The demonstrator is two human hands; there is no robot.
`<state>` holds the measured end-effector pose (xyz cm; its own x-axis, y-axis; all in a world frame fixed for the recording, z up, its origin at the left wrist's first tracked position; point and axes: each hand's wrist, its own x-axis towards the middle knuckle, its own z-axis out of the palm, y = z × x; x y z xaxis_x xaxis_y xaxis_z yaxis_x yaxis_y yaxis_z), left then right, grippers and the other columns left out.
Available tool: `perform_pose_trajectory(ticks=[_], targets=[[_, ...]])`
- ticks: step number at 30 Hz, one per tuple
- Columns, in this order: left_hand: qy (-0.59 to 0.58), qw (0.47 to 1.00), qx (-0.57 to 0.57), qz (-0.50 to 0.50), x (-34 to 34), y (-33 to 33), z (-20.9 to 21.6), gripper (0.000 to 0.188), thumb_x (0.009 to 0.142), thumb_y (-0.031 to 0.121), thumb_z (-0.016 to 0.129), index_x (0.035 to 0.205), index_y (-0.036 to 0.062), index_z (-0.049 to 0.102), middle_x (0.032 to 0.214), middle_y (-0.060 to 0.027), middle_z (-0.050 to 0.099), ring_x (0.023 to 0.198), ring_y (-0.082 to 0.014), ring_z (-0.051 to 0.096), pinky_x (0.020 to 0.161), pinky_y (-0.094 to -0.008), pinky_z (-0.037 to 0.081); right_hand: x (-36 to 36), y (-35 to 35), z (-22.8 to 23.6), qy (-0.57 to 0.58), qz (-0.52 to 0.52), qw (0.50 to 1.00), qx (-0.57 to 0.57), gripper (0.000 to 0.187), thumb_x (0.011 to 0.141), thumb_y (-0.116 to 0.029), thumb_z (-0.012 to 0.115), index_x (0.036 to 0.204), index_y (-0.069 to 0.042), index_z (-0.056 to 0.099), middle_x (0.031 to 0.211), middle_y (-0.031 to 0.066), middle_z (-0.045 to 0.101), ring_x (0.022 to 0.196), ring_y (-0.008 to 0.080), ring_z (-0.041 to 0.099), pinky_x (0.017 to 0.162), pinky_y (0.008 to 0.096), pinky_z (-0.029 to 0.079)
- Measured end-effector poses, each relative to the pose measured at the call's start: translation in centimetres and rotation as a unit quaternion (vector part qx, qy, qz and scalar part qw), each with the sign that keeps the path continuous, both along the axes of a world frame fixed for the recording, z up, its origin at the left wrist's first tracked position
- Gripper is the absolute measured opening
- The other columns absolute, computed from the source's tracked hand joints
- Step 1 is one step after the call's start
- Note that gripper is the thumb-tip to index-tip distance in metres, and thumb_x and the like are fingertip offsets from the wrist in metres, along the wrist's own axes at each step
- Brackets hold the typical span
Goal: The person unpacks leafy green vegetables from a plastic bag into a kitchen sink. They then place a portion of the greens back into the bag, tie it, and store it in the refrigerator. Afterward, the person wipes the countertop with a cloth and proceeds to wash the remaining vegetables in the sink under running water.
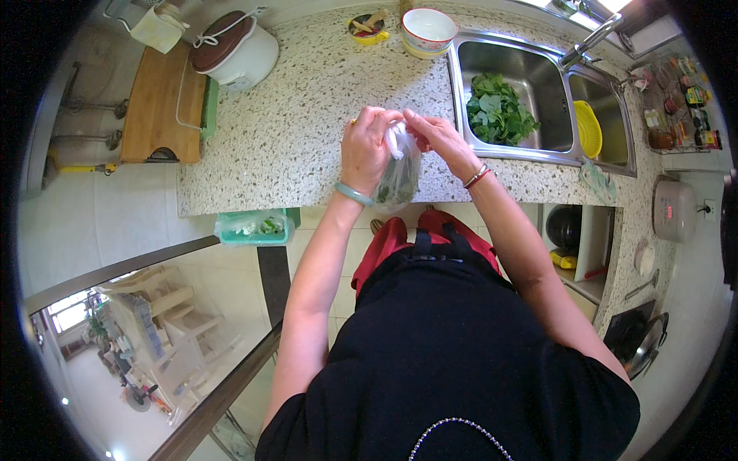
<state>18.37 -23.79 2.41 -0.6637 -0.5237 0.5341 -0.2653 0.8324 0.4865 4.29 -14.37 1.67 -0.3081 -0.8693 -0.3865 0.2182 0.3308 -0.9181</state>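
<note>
A clear plastic bag (398, 178) with something green inside hangs from my hands at the counter's front edge. Its white twisted neck (397, 141) is gathered between my fingers. My left hand (364, 150), below which a pale green bangle circles the wrist, pinches the neck from the left. From the right, my right hand (444, 140) holds the top of the same neck with bent fingers. The fingertips of both hands nearly meet there. In the sink's larger basin lies a heap of leafy greens (496, 109), to the right of my hands.
The steel sink (552, 79) has a yellow basket (587, 131) in its smaller basin. Stacked bowls (429, 29) and a yellow cup (368, 31) stand at the back. A white cooker (250, 58) and cutting board (163, 107) are left. Below the edge sits a green bin (257, 229).
</note>
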Motion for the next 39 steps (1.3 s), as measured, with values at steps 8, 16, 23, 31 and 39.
perform_pose_trajectory(ticks=[8,16,23,31,39], targets=[[0.005,1.0,-0.025,-0.002,0.2,-0.1,-0.8,0.017,0.074,0.012,0.064,0.091,0.014,0.062,0.087,-0.0004,0.065,0.084,-0.0213,0.061,0.072,-0.0332,0.045,-0.6,0.5,0.7,0.025,0.004,0.999,0.02,0.042,0.089,-0.05,0.056,0.09,-0.009,0.063,0.076,-0.005,0.056,0.068,0.004,0.05,0.062,0.0187,0.042],[0.086,0.995,0.049,-0.019,-0.3,0.7,-1.1,0.021,0.073,0.005,0.065,0.092,0.0127,0.062,0.091,-0.0025,0.066,0.086,-0.0219,0.061,0.077,-0.033,0.044,-1.0,0.1,-0.8,-0.025,-0.003,1.0,-0.003,0.035,0.087,-0.042,0.063,0.087,-0.007,0.063,0.074,-0.0046,0.057,0.067,0.0051,0.05,0.06,0.02,0.04],[0.073,0.995,0.068,-0.029,0.1,0.9,-0.8,0.025,0.071,0.001,0.062,0.094,0.0104,0.062,0.097,-0.0055,0.065,0.092,-0.0242,0.06,0.081,-0.0335,0.045,-0.8,0.1,1.6,0.404,-0.11,0.902,-0.109,0.025,0.087,-0.024,0.066,0.089,0.001,0.064,0.073,-0.002,0.06,0.066,0.0072,0.054,0.06,0.0231,0.044],[0.089,0.994,0.059,-0.007,-0.2,1.0,-1.0,0.025,0.071,0.008,0.064,0.095,0.0115,0.062,0.094,-0.0056,0.064,0.088,-0.0254,0.059,0.079,-0.0345,0.044,-0.9,0.6,0.5,-0.049,-0.018,0.998,-0.024,0.038,0.088,-0.038,0.063,0.107,-0.005,0.063,0.086,-0.0036,0.06,0.069,0.0014,0.049,0.066,0.0181,0.042],[0.05,0.998,0.025,-0.036,0.5,1.3,-0.8,0.034,0.077,0.009,0.061,0.11,0.0185,0.067,0.108,-0.0006,0.064,0.1,-0.0197,0.058,0.088,-0.0357,0.039,0.2,0.0,0.0,0.021,-0.155,0.981,-0.118,0.019,0.084,-0.024,0.07,0.087,-0.004,0.069,0.076,-0.0056,0.06,0.068,0.0019,0.048,0.061,0.0187,0.038]])
